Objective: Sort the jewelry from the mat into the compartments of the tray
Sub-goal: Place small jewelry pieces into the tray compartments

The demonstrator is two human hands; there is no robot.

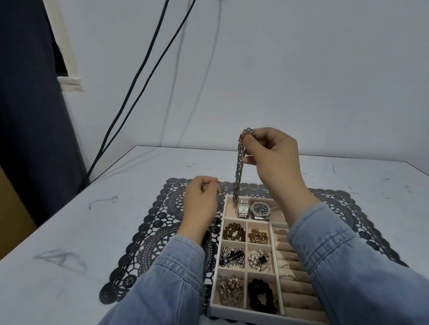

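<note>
As your right hand (pixel 273 163) pinches the chunky silver link chain (pixel 238 173), it dangles.
Tip inside the pink-lined compartmented tray (pixel 238 313); left hand (pixel 200 204) curled, hold unclear.

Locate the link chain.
Head view, centre: the chain hangs from the right hand's fingers, lower end at the tray's far compartment, left of the square watch.

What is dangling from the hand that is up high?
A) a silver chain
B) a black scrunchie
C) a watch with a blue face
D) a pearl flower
A: the right hand pinches the top of a silver chain, which hangs straight down toward the far compartment of the tray, beside the square watch.
</note>
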